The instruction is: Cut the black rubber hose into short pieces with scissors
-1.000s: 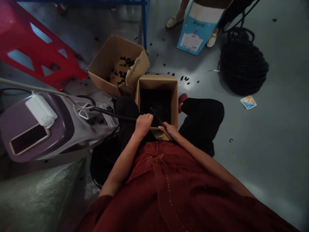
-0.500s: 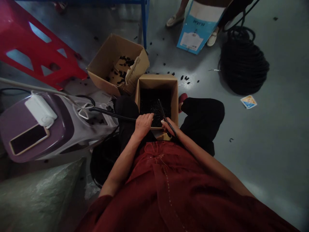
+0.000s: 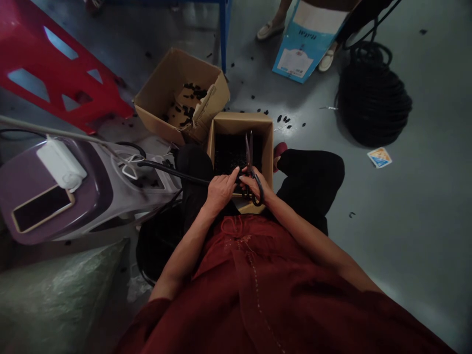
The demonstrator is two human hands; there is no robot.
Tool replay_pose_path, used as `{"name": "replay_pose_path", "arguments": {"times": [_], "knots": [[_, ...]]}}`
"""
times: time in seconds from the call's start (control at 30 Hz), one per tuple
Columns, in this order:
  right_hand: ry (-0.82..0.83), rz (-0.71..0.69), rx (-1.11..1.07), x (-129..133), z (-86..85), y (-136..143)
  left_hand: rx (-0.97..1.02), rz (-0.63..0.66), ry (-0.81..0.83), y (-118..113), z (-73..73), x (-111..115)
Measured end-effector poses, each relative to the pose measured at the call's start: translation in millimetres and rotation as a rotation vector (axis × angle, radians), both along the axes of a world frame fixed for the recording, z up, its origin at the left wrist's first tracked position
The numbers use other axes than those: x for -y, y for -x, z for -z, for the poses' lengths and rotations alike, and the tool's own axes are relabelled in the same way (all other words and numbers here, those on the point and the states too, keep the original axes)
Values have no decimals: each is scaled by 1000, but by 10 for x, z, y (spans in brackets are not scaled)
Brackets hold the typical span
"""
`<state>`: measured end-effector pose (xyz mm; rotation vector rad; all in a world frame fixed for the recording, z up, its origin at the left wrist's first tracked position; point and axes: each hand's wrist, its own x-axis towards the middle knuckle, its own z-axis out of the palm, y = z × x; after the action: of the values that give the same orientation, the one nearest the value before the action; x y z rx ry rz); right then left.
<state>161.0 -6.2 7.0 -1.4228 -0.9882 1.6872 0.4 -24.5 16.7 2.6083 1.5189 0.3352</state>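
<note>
1. Cord (image 3: 169, 170): runs over the left leg (image 3: 194, 160) to the left hand (image 3: 220, 191), above the box (image 3: 241, 126); its end is hidden.
2. Left grip: clamped round the cord. Right hand (image 3: 261, 183): grip clamped on parted scissors (image 3: 248, 156); contact with the cord cannot be told.
3. Handling, judged: light, bendable, robust; best held near the end.

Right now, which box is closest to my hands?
The upright brown box between your knees. The ragged-edged brown box and the blue box both sit farther away.
</note>
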Motion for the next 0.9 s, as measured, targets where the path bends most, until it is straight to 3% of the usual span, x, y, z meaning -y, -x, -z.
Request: {"name": "replay_pose_path", "arguments": {"times": [0.1,0.2,0.43,0.7,0.9], "knots": [[9,54,36,-8,-8,-3,35,10,-16,20,-77,33],[67,126,21,-20,-3,-55,59,-69,-44,73,-131,60],[98,186,-14,-43,28,-124,100,-73,-53,141,-81,27],[-34,120,91,118,95,-251,156,-187,-99,146,-45,-131],[-59,-70,347,434,233,-423,149,-289,-103,123,-40,-275]]}}
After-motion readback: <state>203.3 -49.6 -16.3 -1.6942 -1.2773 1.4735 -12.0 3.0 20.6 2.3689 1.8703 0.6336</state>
